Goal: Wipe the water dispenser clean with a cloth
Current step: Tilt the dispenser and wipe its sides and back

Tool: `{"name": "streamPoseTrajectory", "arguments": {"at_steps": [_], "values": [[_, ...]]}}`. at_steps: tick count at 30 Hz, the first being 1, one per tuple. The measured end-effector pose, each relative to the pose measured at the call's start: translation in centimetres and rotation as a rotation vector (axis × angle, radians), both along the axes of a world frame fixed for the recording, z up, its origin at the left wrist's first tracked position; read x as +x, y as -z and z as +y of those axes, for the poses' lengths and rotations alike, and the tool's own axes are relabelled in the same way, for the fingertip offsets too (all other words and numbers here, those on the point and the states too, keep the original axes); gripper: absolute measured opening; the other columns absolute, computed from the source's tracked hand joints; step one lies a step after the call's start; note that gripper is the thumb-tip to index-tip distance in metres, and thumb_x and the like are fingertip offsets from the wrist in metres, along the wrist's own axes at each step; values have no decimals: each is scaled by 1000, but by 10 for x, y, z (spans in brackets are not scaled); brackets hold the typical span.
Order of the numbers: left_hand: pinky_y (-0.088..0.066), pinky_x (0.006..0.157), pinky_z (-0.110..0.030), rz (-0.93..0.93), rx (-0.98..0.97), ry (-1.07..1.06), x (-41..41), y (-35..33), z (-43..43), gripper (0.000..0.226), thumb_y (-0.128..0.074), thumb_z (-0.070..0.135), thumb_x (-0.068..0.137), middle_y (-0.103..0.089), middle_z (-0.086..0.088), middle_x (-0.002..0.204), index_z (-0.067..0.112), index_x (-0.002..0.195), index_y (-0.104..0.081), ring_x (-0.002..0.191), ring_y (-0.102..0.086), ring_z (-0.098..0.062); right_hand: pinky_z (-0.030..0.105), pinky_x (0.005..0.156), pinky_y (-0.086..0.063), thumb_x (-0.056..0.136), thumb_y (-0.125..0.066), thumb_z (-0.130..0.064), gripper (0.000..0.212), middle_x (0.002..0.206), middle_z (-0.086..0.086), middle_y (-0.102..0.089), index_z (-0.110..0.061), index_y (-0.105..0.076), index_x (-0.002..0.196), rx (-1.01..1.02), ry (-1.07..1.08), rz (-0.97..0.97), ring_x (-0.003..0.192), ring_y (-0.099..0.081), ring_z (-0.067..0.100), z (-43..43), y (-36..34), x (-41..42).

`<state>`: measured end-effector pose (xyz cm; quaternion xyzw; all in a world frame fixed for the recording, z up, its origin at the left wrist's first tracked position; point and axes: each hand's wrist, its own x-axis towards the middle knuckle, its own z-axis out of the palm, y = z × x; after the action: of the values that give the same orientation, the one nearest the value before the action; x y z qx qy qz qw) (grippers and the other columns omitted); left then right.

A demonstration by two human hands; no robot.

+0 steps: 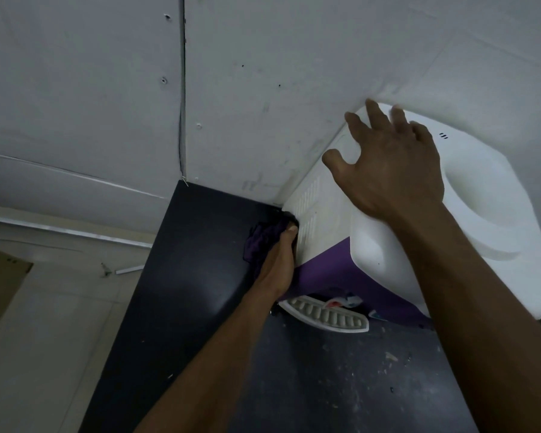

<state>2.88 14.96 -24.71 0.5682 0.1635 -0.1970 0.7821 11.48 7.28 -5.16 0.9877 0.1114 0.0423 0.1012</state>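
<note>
**Fingers point(291, 229) of left hand point(278, 267) bunch the cloth point(258, 242); right hand point(394, 170) braces the water dispenser point(481, 214)**

Head view, only view available.

- Left fingers: curled round a dark purple cloth and pressing it against the dispenser's white side panel, low down by the rear corner. Loose cloth spills out on the far side of the fingers, over the dark surface point(185, 292).
- Vent slots point(310, 198) sit just above and beside these fingers. Judgement: slots trap dust, so a bunched wad under the fingertips suits them better than a flat cloth.
- Right fingers point(377, 115): spread wide and laid flat on the white top of the dispenser, holding nothing. Fingertips reach toward the back edge, close to the wall point(263, 73).
- Judgement: the flat palm is there to steady the unit. A sideways push from the wiping hand could slide or tip a light countertop dispenser.
- Dispenser stands on the dark surface, in the corner. Its purple front panel point(341, 270) lies below the right wrist.
- Drip tray point(325, 317) projects on the near side of the left wrist. Tap area above it is mostly hidden.
- Pale specks and dust point(388, 357) lie on the surface nearer the camera than both hands.
- Stage, as a judgement: side panel in work. Cannot tell whether the top, front and tray are wiped.
</note>
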Motion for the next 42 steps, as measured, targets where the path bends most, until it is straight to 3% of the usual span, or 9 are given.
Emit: {"name": "streamPoseTrajectory", "arguments": {"at_steps": [4, 10, 17, 23, 31, 37, 42], "values": [[-18, 126, -34, -125, -87, -66, 1, -24, -7, 95, -32, 77, 75, -32, 17, 162, 31, 158, -31, 147, -28, -1, 48, 126, -12, 87, -22, -68, 84, 171, 2, -17, -26, -30, 160, 0, 2, -2, 158, -13, 32, -1, 1, 0], [-17, 128, -39, -277, -170, -72, -14, -46, -12, 82, -35, 64, 85, -30, 17, 164, 30, 160, -28, 150, -26, 0, 47, 126, -11, 87, -22, -68, 85, 171, 2, -16, -27, -30, 160, 5, 1, 2, 158, -12, 31, 0, 0, -1], [-22, 127, -40, -227, -119, -96, -62, -33, -15, 82, -35, 64, 82, -31, 18, 163, 31, 157, -28, 148, -27, 4, 48, 126, -12, 89, -23, -68, 83, 171, 4, -16, -26, -30, 160, -4, -6, -7, 157, -13, 32, -2, 1, -1], [-22, 127, -41, -148, -103, -27, -31, -40, -13, 83, -31, 74, 81, -31, 22, 162, 43, 157, -25, 148, -28, 1, 49, 125, -13, 88, -23, -68, 84, 171, 4, -17, -26, -31, 160, -2, -8, -13, 157, -14, 33, -2, 1, 0], [-20, 127, -39, -160, -71, -14, -28, -45, -10, 88, -33, 77, 81, -28, 20, 164, 40, 160, -21, 149, -26, 1, 49, 125, -13, 90, -25, -68, 82, 171, 3, -18, -26, -31, 160, -4, -8, -13, 157, -14, 33, -3, 1, 0], [-16, 127, -29, -140, -53, -17, -73, -19, -13, 64, -31, 73, 95, -22, 28, 162, 48, 153, -19, 146, -22, 13, 49, 125, -12, 91, -25, -68, 81, 171, 4, -17, -26, -31, 160, -8, -11, -15, 157, -14, 33, -3, 2, 0], [-15, 128, -34, -124, 10, 22, -35, -4, -10, 61, -31, 54, 106, -21, 15, 166, 29, 161, -17, 150, -22, 0, 49, 125, -13, 89, -22, -68, 83, 171, 4, -17, -26, -30, 160, -17, -12, -13, 157, -14, 34, -1, 2, 1]]}}
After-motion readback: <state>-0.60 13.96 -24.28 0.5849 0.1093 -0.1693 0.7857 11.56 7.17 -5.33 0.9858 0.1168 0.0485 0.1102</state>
